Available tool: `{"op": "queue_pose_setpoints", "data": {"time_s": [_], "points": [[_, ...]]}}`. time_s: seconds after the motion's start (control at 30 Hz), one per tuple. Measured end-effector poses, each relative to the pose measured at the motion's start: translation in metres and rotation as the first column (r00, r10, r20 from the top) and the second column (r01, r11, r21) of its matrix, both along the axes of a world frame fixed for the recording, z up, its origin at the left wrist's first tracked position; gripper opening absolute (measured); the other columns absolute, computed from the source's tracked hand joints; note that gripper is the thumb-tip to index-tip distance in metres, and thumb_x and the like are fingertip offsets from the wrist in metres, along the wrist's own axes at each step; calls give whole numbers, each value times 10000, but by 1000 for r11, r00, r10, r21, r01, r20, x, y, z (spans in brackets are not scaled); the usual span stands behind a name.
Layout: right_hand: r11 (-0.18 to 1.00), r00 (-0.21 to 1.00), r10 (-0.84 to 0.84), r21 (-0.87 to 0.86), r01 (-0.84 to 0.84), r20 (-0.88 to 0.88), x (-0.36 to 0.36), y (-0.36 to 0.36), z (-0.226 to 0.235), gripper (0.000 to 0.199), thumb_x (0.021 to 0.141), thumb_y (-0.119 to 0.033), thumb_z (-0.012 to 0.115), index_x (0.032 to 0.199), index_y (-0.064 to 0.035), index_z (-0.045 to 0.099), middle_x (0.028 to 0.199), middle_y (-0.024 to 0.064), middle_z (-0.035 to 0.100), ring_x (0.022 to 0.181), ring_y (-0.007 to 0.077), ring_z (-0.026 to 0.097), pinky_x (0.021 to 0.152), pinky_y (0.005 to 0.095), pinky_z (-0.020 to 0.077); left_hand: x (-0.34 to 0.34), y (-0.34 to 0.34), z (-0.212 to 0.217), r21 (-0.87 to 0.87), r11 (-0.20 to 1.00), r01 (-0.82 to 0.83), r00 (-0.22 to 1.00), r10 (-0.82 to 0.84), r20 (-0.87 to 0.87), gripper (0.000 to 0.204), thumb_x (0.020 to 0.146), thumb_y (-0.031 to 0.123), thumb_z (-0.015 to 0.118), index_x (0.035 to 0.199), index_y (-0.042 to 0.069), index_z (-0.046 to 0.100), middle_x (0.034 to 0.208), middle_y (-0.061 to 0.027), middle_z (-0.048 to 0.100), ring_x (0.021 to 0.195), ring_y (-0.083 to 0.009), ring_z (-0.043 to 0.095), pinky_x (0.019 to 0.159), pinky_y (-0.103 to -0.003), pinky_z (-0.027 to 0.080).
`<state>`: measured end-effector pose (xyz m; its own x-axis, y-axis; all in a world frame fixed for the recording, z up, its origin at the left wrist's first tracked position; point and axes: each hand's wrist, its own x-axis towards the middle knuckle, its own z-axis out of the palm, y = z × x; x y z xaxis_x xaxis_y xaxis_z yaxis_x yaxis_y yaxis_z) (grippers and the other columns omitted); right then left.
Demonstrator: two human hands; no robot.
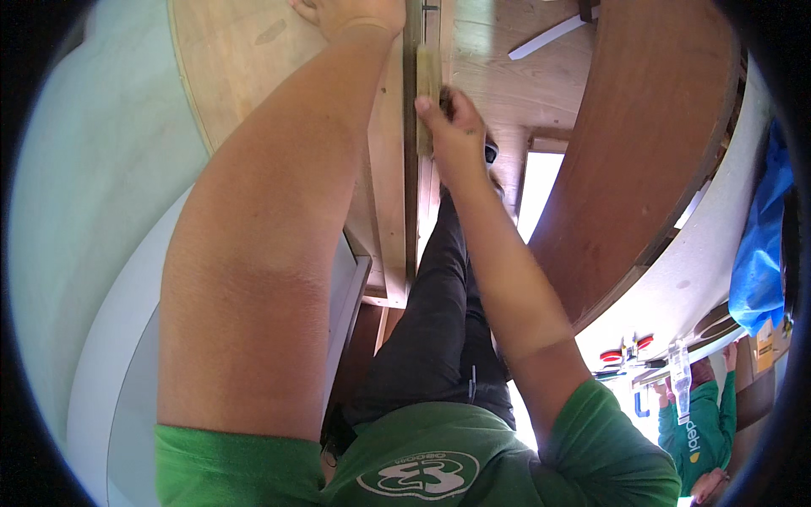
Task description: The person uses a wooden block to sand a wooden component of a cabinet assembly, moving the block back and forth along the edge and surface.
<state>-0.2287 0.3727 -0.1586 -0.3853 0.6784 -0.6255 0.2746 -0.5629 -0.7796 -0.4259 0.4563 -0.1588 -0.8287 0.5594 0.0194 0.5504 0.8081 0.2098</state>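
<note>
My right hand (460, 131) is closed round a short, pale, yellowish wooden block (425, 93), with the thumb on its near face. The block lies against the long upright edge of a wooden panel (411, 169), where a dark narrow strip runs. At the top of the view my left hand (359, 12) rests by a light plywood surface (253, 51). The upper edge cuts off most of that hand; the finger part that shows is stretched out, and I see nothing held in it.
A curved brown wooden panel (642, 144) stands on the right, near a white strip (553, 35). Blue sheeting (760, 245) hangs at the far right. Red-handled tools (625, 351) and a clear bottle (679, 380) lie near another person in green (705, 431).
</note>
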Motion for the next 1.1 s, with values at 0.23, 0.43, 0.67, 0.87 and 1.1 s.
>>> {"op": "queue_pose_setpoints", "data": {"time_s": [0.23,0.43,0.67,0.87,1.1], "points": [[984,997,-75,-163,73,-7,22,-42,13,374,918,-185,757,1214,12,642,1030,85,715,922,153,654,826,296,530,-4,0,5,-6,1000,-13,999,13,39,589,1043,366,374,1509,11,432,1618,-226,323,1506,-393,261,1229,-548,160],[994,996,27,-110,-18,81,49,-61,10,393,926,-198,747,1236,17,637,1102,118,704,990,158,654,874,316,531,0,0,2,-8,1000,-9,999,10,48,578,1039,356,383,1506,20,439,1614,-228,330,1503,-392,269,1229,-546,160],[835,974,-156,-506,219,164,102,-140,12,338,939,-184,724,1211,-7,634,1059,55,657,1003,160,612,913,317,489,1,0,8,-14,1000,-23,999,23,47,570,1034,356,386,1490,21,455,1613,-223,332,1506,-397,258,1226,-556,160],[866,944,-327,-409,289,-27,51,-57,7,282,974,-181,669,1198,-24,599,969,52,642,873,153,610,793,299,497,-3,-1,9,-13,999,-45,996,46,77,570,1033,353,382,1492,23,451,1619,-221,320,1505,-401,254,1229,-553,149],[765,854,-507,-517,383,-116,41,-8,12,214,1000,-175,623,1147,-39,547,945,85,637,784,185,641,699,325,538,-1,-2,6,-28,999,-23,997,24,68,580,1031,361,377,1506,31,432,1621,-221,316,1508,-397,251,1232,-546,148]]}}
